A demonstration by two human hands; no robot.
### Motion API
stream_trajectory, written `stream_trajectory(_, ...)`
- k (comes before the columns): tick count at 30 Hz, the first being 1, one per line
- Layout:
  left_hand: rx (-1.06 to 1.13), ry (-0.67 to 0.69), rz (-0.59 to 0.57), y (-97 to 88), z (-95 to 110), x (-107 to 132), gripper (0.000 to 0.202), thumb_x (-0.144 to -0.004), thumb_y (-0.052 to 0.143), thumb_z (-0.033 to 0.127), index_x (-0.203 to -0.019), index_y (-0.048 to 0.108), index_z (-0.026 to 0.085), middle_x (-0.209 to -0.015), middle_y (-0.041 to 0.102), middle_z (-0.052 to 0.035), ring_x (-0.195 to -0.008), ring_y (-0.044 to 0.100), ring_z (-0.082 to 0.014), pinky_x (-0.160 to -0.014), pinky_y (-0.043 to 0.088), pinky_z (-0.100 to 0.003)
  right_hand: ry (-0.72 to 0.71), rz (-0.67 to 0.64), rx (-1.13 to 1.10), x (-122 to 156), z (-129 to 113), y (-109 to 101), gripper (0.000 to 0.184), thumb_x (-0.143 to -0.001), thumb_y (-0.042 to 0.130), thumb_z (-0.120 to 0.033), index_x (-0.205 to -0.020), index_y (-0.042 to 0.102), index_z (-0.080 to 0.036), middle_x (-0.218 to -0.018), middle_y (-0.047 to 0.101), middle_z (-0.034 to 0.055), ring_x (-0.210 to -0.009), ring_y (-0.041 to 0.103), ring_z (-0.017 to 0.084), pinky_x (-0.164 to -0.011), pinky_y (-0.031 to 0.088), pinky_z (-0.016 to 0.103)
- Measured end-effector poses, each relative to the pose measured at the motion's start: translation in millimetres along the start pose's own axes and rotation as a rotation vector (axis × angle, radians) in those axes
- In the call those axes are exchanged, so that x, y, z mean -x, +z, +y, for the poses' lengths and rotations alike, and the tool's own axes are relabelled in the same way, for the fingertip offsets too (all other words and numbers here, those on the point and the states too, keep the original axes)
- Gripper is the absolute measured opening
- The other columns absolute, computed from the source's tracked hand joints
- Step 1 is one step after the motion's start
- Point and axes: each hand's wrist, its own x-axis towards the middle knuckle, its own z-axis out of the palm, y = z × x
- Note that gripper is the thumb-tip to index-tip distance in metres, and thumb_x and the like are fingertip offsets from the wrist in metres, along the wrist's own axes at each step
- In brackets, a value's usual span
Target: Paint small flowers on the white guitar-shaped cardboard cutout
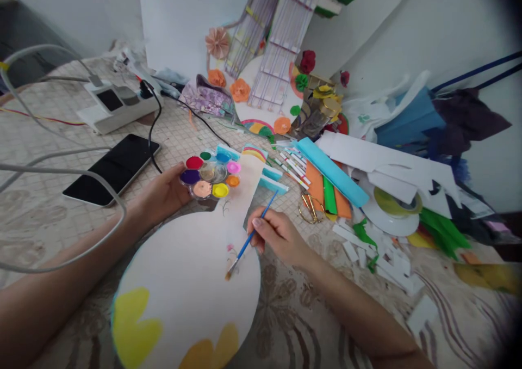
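Observation:
Between the fingers of my right hand (271, 235) is a blue paintbrush (247, 243), its brown bristles over the white guitar-shaped cutout (183, 265). Whether the tip touches the surface I cannot tell. Yellow and orange petal shapes are painted along the cutout's near edge, and a small pink mark sits close to the brush. My left hand (173, 186) grips a round paint palette (203, 190) by its left side, above the cutout's neck. Its wells hold red, green, blue, pink, orange, yellow, peach and purple paint.
A black phone (114, 168) and a white power strip (118, 105) with looping cables lie at left. Gold scissors (311, 208), a blue strip (332, 170) and paper scraps (391, 265) spread across the right. A decorated cardboard guitar (271, 69) leans at the back.

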Motion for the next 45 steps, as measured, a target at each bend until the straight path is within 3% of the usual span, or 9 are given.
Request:
stream_trajectory(5, 0.01, 0.005, -0.04, -2.1, 0, 0, 0.03, -0.098, 0.035, 0.019, -0.104, 0.063, 0.011, -0.075, 0.075, -0.0044, -0.068, 0.071, -0.0169, -0.072, 0.058, -0.029, -0.146, 0.323, 0.009, -7, 1, -12, 0.027, -0.097, 0.05, -0.042, -0.083, 0.057, -0.019, -0.062, 0.058, -0.0034, -0.048, 0.053, 0.008, -0.046, 0.044, 0.02)
stream_trajectory(7, 0.023, -0.014, -0.04, -2.2, 0, -1, 0.03, -0.098, 0.035, 0.018, -0.097, 0.064, 0.012, -0.075, 0.076, -0.0045, -0.068, 0.071, -0.0163, -0.07, 0.058, -0.027, -0.137, 0.285, -0.045, -5, 0, -11, 0.027, -0.098, 0.049, -0.041, -0.083, 0.057, -0.02, -0.062, 0.058, -0.0034, -0.047, 0.053, 0.008, -0.045, 0.043, 0.019)
stream_trajectory(12, 0.022, -0.002, -0.045, -4.9, -1, -3, 0.029, -0.097, 0.037, 0.018, -0.096, 0.066, 0.012, -0.083, 0.077, -0.0065, -0.074, 0.072, -0.0175, -0.071, 0.058, -0.028, -0.015, -0.004, 0.041, 0, -1, 1, 0.031, -0.097, 0.048, -0.046, -0.086, 0.058, -0.018, -0.063, 0.059, -0.0024, -0.05, 0.056, 0.008, -0.048, 0.045, 0.02)
stream_trajectory(16, 0.022, -0.001, -0.03, -4.9, -1, -2, 0.029, -0.096, 0.038, 0.017, -0.093, 0.067, 0.012, -0.083, 0.076, -0.0067, -0.074, 0.072, -0.0174, -0.071, 0.058, -0.028, -0.113, 0.278, 0.08, -5, -3, -7, 0.029, -0.097, 0.048, -0.045, -0.085, 0.056, -0.019, -0.064, 0.057, -0.0034, -0.051, 0.055, 0.008, -0.05, 0.046, 0.021)
stream_trajectory(19, 0.029, 0.001, -0.015, -3.7, -1, -1, 0.032, -0.097, 0.036, 0.017, -0.087, 0.066, 0.014, -0.078, 0.076, -0.0043, -0.07, 0.071, -0.0158, -0.067, 0.058, -0.026, -0.128, 0.325, 0.02, -6, -9, -11, 0.027, -0.097, 0.05, -0.042, -0.084, 0.056, -0.019, -0.064, 0.058, -0.0034, -0.049, 0.054, 0.008, -0.048, 0.046, 0.02)
stream_trajectory(26, 0.026, 0.004, -0.043, -4.4, -1, -2, 0.028, -0.097, 0.039, 0.02, -0.099, 0.065, 0.012, -0.082, 0.076, -0.0066, -0.072, 0.071, -0.0183, -0.071, 0.058, -0.029, 0.104, -0.032, -0.023, 1, -6, -1, 0.034, -0.095, 0.05, -0.049, -0.085, 0.057, -0.018, -0.063, 0.06, -0.0028, -0.046, 0.055, 0.007, -0.046, 0.045, 0.019)
stream_trajectory(33, -0.011, -0.007, 0.033, -0.3, 1, 1, 0.033, -0.098, 0.033, 0.018, -0.104, 0.064, 0.009, -0.079, 0.076, -0.0066, -0.072, 0.07, -0.0188, -0.073, 0.057, -0.032, -0.081, 0.29, 0.084, -7, -6, -19, 0.031, -0.095, 0.051, -0.046, -0.083, 0.057, -0.019, -0.062, 0.058, -0.0035, -0.047, 0.054, 0.008, -0.046, 0.046, 0.019)
stream_trajectory(40, 0.015, -0.005, 0.053, 1.9, 2, 2, 0.033, -0.099, 0.034, 0.017, -0.115, 0.061, 0.009, -0.082, 0.076, -0.0052, -0.074, 0.071, -0.0171, -0.069, 0.057, -0.028, 0.026, -0.001, 0.032, 1, -6, -2, 0.03, -0.098, 0.048, -0.044, -0.087, 0.057, -0.018, -0.066, 0.059, -0.0027, -0.05, 0.057, 0.007, -0.049, 0.047, 0.019)
stream_trajectory(45, 0.034, -0.001, 0.003, 0.2, 2, 1, 0.032, -0.098, 0.035, 0.018, -0.114, 0.061, 0.01, -0.078, 0.076, -0.0044, -0.07, 0.071, -0.0169, -0.067, 0.057, -0.028, -0.1, 0.297, 0.069, -6, -6, -10, 0.029, -0.096, 0.05, -0.045, -0.085, 0.056, -0.019, -0.065, 0.058, -0.003, -0.051, 0.055, 0.008, -0.049, 0.046, 0.02)
